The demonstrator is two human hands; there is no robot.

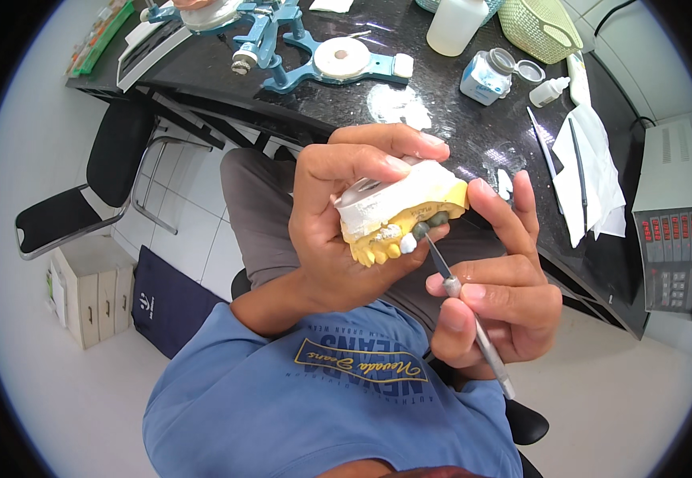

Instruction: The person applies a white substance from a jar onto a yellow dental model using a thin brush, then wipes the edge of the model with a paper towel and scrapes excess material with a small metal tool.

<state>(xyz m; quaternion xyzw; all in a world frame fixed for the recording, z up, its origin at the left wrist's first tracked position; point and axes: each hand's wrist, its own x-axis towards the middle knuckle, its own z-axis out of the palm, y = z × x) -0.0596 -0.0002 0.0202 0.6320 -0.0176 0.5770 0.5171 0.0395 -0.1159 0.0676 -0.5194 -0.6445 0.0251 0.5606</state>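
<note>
Blue shirt cloth (282,398) spread across the lower middle of the frame, nearest the camera, and above it both hands met at the centre. The left hand (322,211) was curled firmly around a dental cast (422,187), its fingertips over the white base, while the yellow tooth row faced the lower edge. The right hand (513,295), just right of centre, pinched a small metal knife (485,342) by the handle between thumb and fingers, its other fingers loosely spread; the blade tip lay at the dark grey-green teeth (438,218), near one white tooth (408,243). The cast looked stiff and fairly light but brittle, and its chalky base probably gave a dry grip; that thick base seemed the place to hold it, since the dark teeth, perhaps wax, could mark under a fingertip. The slim knife called for a pinch well clear of its blade. Beyond the hands, a black surface (473,123) crossed the upper frame, smeared with white powder (398,103). It carried a blue metal frame (382,65) at upper middle and, toward the upper right, a translucent bottle (454,28), an open-lidded jar (484,80), a dropper bottle (548,92) and white paper (601,179). A control box (673,203) showed red digits at the right edge; a black chair (123,139) stood at the left.
</note>
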